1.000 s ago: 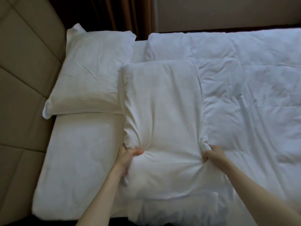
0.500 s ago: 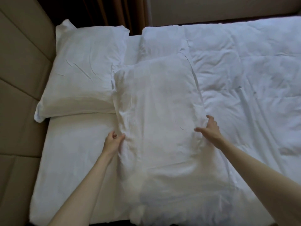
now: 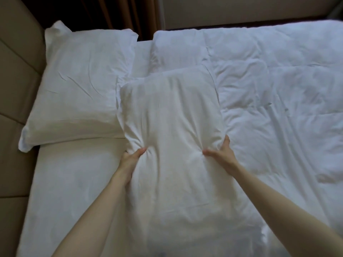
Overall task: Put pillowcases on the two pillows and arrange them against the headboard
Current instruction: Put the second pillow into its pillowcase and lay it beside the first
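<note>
Gripping the second pillow (image 3: pixel 170 115) at its two sides, your left hand (image 3: pixel 130 161) and right hand (image 3: pixel 221 154) are both clamped on bunched white fabric, holding it lengthwise in the middle of the bed with its far end toward the duvet (image 3: pixel 269 89). The first pillow (image 3: pixel 81 86) already lies cased at the far left against the headboard (image 3: pixel 16 75). I judge you are working this pillow down into its case; the near end still looks loose, and setting it beside the first remains.
</note>
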